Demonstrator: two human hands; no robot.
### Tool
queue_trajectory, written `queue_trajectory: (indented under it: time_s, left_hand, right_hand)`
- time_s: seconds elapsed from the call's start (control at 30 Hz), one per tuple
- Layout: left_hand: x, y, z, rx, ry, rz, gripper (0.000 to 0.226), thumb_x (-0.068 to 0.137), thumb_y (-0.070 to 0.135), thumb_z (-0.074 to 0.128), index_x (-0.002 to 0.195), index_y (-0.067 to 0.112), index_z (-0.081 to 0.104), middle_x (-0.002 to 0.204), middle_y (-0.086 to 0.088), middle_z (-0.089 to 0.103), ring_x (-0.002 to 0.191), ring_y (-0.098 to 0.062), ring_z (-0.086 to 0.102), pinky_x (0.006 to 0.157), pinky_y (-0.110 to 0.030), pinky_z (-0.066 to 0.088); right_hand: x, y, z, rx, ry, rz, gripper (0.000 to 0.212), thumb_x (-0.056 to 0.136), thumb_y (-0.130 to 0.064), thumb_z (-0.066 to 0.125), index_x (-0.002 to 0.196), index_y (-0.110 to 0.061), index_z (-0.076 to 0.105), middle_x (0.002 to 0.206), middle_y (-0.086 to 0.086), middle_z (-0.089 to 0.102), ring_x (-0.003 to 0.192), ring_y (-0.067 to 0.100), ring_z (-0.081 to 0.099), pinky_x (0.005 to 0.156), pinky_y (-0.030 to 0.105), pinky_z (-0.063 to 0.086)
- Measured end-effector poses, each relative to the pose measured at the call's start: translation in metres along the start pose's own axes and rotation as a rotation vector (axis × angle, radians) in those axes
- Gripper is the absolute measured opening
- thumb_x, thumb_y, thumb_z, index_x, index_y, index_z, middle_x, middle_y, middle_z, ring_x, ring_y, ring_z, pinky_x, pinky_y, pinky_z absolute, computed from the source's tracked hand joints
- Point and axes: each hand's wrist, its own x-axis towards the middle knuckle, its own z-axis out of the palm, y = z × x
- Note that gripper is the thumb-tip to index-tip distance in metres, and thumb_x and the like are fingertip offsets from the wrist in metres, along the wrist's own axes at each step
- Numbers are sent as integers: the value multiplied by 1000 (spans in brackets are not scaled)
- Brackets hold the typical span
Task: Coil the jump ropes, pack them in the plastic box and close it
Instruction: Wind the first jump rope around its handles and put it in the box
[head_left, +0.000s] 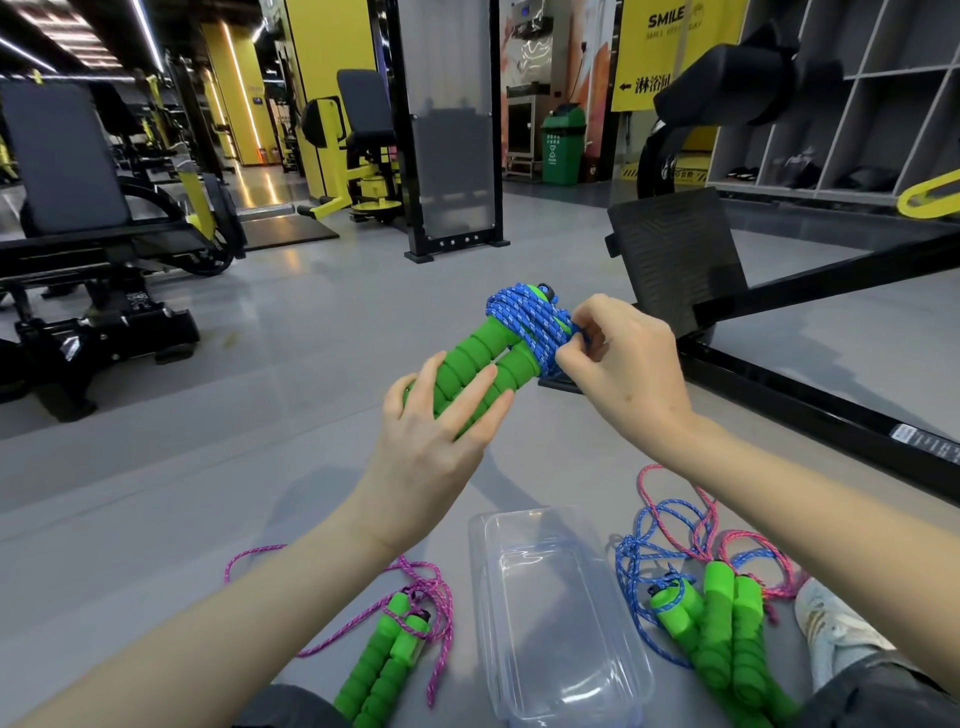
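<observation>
Left grip (436, 431) curls round the green handles (483, 353); right grip (618, 358) pinches the blue cord (524, 317) wound on them.
Box (480, 571) on the floor (208, 493) sits empty between a loose pink rope (395, 654) and a tangle (717, 639); one rope almost coiled, packing and closing remain.

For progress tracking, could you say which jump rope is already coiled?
The raised blue rope, wound round its handles; the pink rope and tangled pair below lie loose.
</observation>
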Motion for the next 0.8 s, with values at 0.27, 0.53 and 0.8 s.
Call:
queue_trajectory:
  time_s: [0.27, 0.53, 0.8]
  left_hand:
    - [-3, -4, 0, -30, 6, 4, 34, 93, 4, 38, 123, 15, 51, 128, -10, 61, 108, -49, 55, 82, -47, 41]
    - [6, -12, -8, 9, -3, -30, 42, 81, 1, 46, 120, 15, 51, 122, -11, 64, 106, -49, 56, 80, -45, 42]
    - [7, -10, -8, 29, -13, -44, 38, 82, 3, 46, 119, 15, 51, 119, -11, 66, 103, -49, 58, 78, -45, 45]
  right_hand:
    - [4, 0, -12, 655, -73, 406, 28, 77, 9, 55, 82, -17, 45, 68, -2, 55, 56, 10, 48, 56, 20, 41]
    - [13, 9, -15, 825, -191, 385, 25, 81, 11, 60, 75, -12, 67, 87, 4, 64, 78, 7, 62, 84, 25, 51]
    - [6, 9, -5, 620, -91, 214, 19, 78, 4, 70, 85, -15, 69, 91, -7, 54, 73, -7, 59, 76, 12, 50]
